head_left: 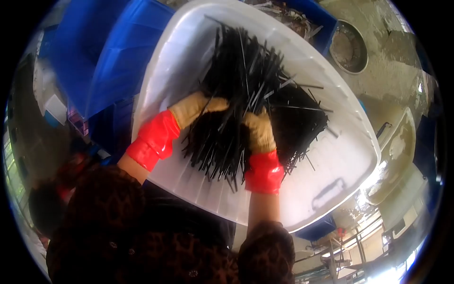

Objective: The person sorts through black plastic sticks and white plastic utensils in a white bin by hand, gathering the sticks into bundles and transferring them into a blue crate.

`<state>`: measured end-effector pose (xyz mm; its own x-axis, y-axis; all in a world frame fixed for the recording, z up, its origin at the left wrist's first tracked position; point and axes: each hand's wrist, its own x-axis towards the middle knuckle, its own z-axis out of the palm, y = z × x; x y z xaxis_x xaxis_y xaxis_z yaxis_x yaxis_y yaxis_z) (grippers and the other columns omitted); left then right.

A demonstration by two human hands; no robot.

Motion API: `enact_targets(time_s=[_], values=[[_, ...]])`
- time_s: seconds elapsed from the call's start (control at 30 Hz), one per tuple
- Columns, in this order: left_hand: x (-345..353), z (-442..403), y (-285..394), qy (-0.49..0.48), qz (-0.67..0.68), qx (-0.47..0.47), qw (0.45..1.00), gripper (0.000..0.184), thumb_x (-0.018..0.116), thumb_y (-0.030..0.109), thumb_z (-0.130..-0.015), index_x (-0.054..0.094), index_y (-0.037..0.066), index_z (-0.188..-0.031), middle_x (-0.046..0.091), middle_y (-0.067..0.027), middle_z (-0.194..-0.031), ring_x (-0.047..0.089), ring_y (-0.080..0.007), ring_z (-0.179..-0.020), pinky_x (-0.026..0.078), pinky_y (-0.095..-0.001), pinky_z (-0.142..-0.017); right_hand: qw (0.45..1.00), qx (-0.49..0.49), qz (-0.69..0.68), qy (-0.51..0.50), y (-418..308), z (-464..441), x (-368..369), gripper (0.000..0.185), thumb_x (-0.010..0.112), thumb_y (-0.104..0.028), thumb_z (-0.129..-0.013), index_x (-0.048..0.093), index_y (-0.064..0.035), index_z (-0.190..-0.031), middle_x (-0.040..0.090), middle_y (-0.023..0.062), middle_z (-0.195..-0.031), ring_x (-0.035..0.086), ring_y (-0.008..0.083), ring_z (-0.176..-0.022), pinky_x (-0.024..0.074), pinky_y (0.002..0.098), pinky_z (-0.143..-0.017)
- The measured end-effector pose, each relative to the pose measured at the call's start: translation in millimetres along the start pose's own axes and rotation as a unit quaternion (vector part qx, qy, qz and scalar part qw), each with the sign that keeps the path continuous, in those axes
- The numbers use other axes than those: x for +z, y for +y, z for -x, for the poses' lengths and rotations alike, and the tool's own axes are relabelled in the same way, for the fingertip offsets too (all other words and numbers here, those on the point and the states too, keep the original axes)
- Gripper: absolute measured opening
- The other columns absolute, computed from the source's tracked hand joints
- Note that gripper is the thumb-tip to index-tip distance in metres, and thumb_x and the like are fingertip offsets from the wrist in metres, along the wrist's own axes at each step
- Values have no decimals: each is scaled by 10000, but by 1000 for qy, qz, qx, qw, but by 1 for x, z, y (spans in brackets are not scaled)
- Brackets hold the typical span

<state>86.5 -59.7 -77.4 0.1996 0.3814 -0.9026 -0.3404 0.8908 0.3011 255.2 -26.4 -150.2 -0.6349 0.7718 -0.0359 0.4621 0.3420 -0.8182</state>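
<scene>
A large pile of thin black strips [246, 61], straight and stiff-looking, lies in a white plastic tub [326, 189]. My left hand [196, 110], in a tan glove with a red cuff, is closed around the left side of a thick bundle of these strips. On the bundle's other side my right hand [260, 130], gloved the same way, grips it too, its fingertips partly buried. Between my hands the bundle hangs toward me, its lower ends fanned out. More strips lie to the right of my right hand, some sticking out sideways.
Blue plastic bins [123, 52] stand at the left, close to the tub. Another blue bin [319, 21] with pale scraps sits beyond the tub. A round metal basin [349, 46] is on the floor at the far right, and a pale tub [397, 142] stands below it.
</scene>
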Motion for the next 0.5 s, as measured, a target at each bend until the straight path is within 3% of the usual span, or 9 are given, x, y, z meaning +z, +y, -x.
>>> enact_targets(time_s=[0.07,0.13,0.2,0.23,0.3,0.33,0.4,0.47,0.5], values=[[-14,10,-12,-4,100,-32,994,373,432,175,-869,367,9,-1196,517,-130,-1087,485,-176,-1004,375,-286,-892,904,305,-299,33,-50,13,-6,171,506,-21,-688,621,-103,-784,608,76,-749,585,251,-759,390,365,-843],[-28,12,-31,-3,153,-36,987,385,431,179,-873,357,-3,-1203,518,-131,-1088,483,-175,-1008,374,-284,-897,991,102,-76,-37,-30,75,27,181,506,0,-683,624,-85,-791,611,81,-756,589,239,-796,371,354,-885],[-29,21,-47,-69,173,-55,981,463,494,155,-846,306,-8,-1237,501,-129,-1128,460,-181,-1063,352,-280,-928,939,274,-209,7,-69,82,23,206,500,37,-674,624,-67,-802,613,92,-771,591,245,-801,349,380,-915],[-25,27,-43,-69,177,-54,980,463,494,155,-846,306,-8,-1237,501,-129,-1128,460,-181,-1063,352,-280,-928,939,273,-208,3,-69,86,23,206,500,37,-674,624,-67,-802,613,92,-771,591,245,-801,349,380,-915],[-3,43,-11,-74,-133,57,987,459,436,115,-867,251,4,-1272,435,-165,-1191,461,-177,-1066,396,-300,-913,970,223,-85,-49,-59,91,26,225,494,73,-660,621,-45,-804,609,116,-774,580,265,-828,334,383,-929],[-57,-11,-70,-116,67,92,987,433,467,111,-853,307,-2,-1239,496,-146,-1123,492,-168,-1029,434,-265,-859,964,224,-145,-16,-47,82,25,195,479,45,-693,618,-28,-809,606,129,-757,570,287,-850,324,383,-935],[-15,-11,-3,-95,52,108,988,367,476,90,-847,373,-9,-1184,549,-121,-1022,503,-156,-1001,436,-239,-836,974,117,-178,75,-11,54,25,199,417,-79,-785,597,-5,-741,596,134,-696,586,297,-754,350,378,-903],[-63,-87,-18,-89,-314,370,870,322,521,131,-829,444,-19,-1103,559,-96,-960,518,-139,-945,435,-230,-795,992,94,-74,44,7,19,4,181,439,-43,-742,599,14,-805,608,157,-775,585,308,-774,384,386,-847],[-60,-95,-3,-137,-251,288,914,304,530,146,-819,473,-12,-1072,559,-78,-934,514,-124,-907,429,-233,-783,993,77,-83,41,15,2,3,172,468,34,-681,599,1,-787,605,155,-851,574,312,-821,405,367,-825]])
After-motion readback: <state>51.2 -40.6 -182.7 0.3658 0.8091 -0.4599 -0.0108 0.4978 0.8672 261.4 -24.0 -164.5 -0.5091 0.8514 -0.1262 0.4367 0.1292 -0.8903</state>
